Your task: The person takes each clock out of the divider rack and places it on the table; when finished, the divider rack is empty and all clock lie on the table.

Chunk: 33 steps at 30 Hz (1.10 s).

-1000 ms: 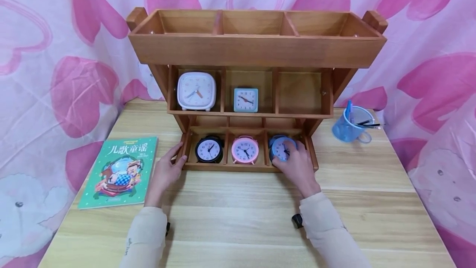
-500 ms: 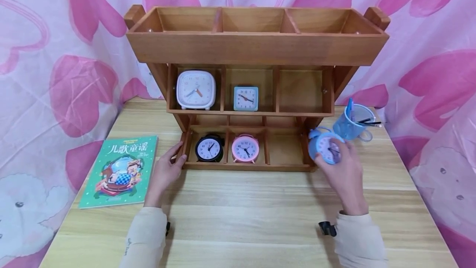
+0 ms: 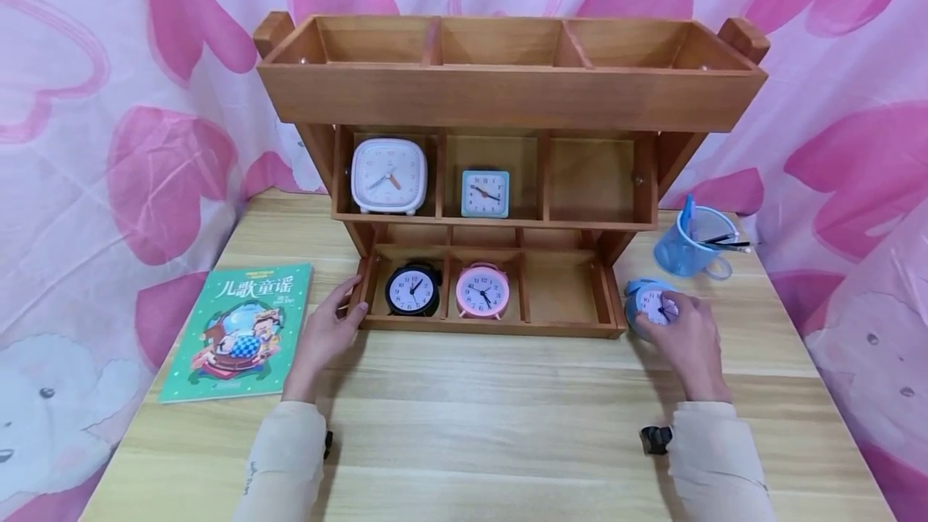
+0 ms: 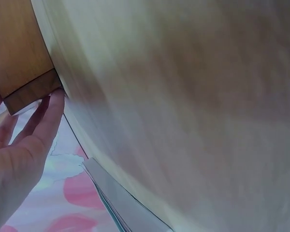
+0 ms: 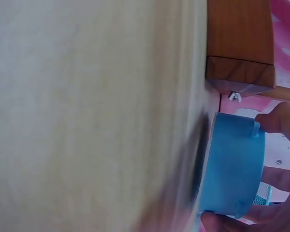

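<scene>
My right hand [image 3: 685,337] holds a blue round alarm clock [image 3: 655,306] by its sides, at the table just right of the wooden shelf [image 3: 507,97]. The right wrist view shows the clock's blue casing [image 5: 234,164] between thumb and fingers, low over the tabletop. Thumb and fingers of my left hand [image 3: 326,337] grip the left end of the shelf's bottom tray [image 3: 493,329]; in the left wrist view they lie on either side of its wooden corner [image 4: 33,92]. A black alarm clock [image 3: 412,290] and a pink one [image 3: 482,292] stand in that tray's left and middle compartments.
On the middle tier stand a white clock [image 3: 389,176] and a small light-blue square clock [image 3: 485,193]. A blue mesh pen cup [image 3: 677,252] is behind the right hand. A green book [image 3: 235,333] lies left of the left hand.
My right hand has taken the blue alarm clock out of the bottom tray's right compartment, moved it right and lowered it beside the shelf. My left hand has stayed on the shelf's end.
</scene>
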Each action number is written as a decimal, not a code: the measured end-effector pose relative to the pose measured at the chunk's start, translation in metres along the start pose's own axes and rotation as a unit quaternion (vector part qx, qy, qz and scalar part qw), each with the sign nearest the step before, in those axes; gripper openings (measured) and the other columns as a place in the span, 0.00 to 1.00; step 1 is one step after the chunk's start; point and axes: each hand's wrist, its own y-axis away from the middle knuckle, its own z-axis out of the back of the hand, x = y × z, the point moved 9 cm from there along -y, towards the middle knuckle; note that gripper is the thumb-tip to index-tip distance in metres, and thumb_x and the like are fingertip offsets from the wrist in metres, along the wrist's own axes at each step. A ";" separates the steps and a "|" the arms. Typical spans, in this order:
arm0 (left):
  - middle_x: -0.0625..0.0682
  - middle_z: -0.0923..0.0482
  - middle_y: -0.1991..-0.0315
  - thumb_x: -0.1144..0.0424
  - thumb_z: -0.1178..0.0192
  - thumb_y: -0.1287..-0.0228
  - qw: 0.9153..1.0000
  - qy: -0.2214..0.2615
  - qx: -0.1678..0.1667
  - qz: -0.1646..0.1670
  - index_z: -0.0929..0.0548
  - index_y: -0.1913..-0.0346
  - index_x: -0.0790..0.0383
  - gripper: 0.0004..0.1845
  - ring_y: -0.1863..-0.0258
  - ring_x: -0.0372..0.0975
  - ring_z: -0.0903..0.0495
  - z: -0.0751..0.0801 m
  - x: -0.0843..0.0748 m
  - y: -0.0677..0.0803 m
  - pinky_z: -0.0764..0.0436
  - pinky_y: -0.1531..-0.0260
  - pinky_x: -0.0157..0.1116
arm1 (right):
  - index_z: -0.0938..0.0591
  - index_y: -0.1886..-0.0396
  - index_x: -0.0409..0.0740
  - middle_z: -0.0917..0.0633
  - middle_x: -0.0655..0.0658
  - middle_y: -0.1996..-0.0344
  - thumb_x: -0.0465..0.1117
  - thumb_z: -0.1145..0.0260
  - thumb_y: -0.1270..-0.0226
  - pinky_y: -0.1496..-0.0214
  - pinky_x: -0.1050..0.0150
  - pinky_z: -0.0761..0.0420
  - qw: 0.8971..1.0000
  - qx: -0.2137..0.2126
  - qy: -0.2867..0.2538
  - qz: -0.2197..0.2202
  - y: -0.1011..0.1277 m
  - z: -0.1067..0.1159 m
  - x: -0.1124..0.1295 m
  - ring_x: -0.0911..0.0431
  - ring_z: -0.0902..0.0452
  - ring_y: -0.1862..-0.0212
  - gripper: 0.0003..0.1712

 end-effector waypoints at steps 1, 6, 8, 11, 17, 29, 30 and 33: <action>0.67 0.37 0.31 0.57 0.48 0.27 1.000 -0.001 0.001 0.000 0.42 0.25 0.44 0.30 0.37 0.59 0.30 0.000 0.001 0.000 0.22 0.46 0.51 | 0.29 0.37 0.29 0.33 0.21 0.41 0.51 0.31 0.40 0.50 0.33 0.30 1.000 0.004 0.002 0.001 -0.001 -0.002 -0.001 0.31 0.35 0.45 0.39; 0.68 0.37 0.32 0.57 0.49 0.27 1.000 -0.002 0.005 -0.004 0.43 0.25 0.44 0.30 0.37 0.59 0.30 -0.001 0.001 -0.001 0.25 0.44 0.53 | 0.32 0.35 0.28 0.37 0.19 0.38 0.52 0.33 0.38 0.47 0.30 0.32 1.000 0.016 0.006 -0.007 0.000 -0.006 -0.003 0.27 0.38 0.42 0.41; 0.67 0.37 0.31 0.57 0.49 0.27 1.000 -0.005 0.008 -0.003 0.43 0.25 0.44 0.30 0.37 0.59 0.30 -0.002 0.001 -0.001 0.25 0.43 0.53 | 0.34 0.33 0.29 0.42 0.19 0.35 0.54 0.35 0.36 0.45 0.28 0.36 1.000 0.010 0.007 -0.018 0.004 -0.004 0.002 0.26 0.42 0.39 0.42; 0.67 0.38 0.31 0.56 0.49 0.27 1.000 -0.006 0.011 -0.002 0.43 0.25 0.43 0.31 0.36 0.59 0.31 -0.003 0.000 -0.001 0.25 0.44 0.53 | 0.33 0.34 0.30 0.43 0.22 0.33 0.51 0.35 0.37 0.44 0.28 0.40 0.999 -0.042 -0.007 0.004 0.013 0.004 0.027 0.26 0.44 0.37 0.39; 0.68 0.39 0.30 0.57 0.49 0.27 1.000 -0.001 0.009 0.004 0.44 0.25 0.43 0.31 0.36 0.59 0.32 -0.003 0.001 -0.001 0.24 0.44 0.53 | 0.23 0.46 0.31 0.25 0.30 0.44 0.40 0.33 0.40 0.42 0.39 0.30 0.974 -0.112 -0.076 0.183 0.036 -0.009 0.120 0.36 0.31 0.42 0.24; 0.69 0.36 0.32 0.57 0.49 0.27 1.000 0.003 0.001 0.005 0.43 0.25 0.43 0.30 0.36 0.58 0.31 -0.002 0.001 -0.001 0.24 0.44 0.52 | 0.25 0.38 0.43 0.26 0.36 0.42 0.57 0.33 0.41 0.44 0.38 0.29 0.976 0.055 0.021 0.210 0.034 -0.115 0.210 0.40 0.24 0.48 0.35; 0.68 0.36 0.32 0.57 0.49 0.27 1.000 0.003 0.001 0.006 0.43 0.25 0.43 0.30 0.36 0.58 0.31 -0.002 0.001 -0.001 0.24 0.44 0.52 | 0.25 0.38 0.44 0.25 0.36 0.42 0.58 0.33 0.42 0.44 0.39 0.28 0.976 0.058 0.035 0.208 0.033 -0.121 0.212 0.40 0.24 0.49 0.36; 0.68 0.37 0.32 0.57 0.49 0.26 1.000 0.002 0.003 0.006 0.43 0.25 0.43 0.30 0.35 0.58 0.32 -0.002 0.001 -0.001 0.25 0.43 0.53 | 0.25 0.39 0.45 0.24 0.37 0.44 0.63 0.33 0.45 0.44 0.39 0.29 0.977 0.055 0.071 0.193 0.029 -0.135 0.214 0.41 0.23 0.50 0.39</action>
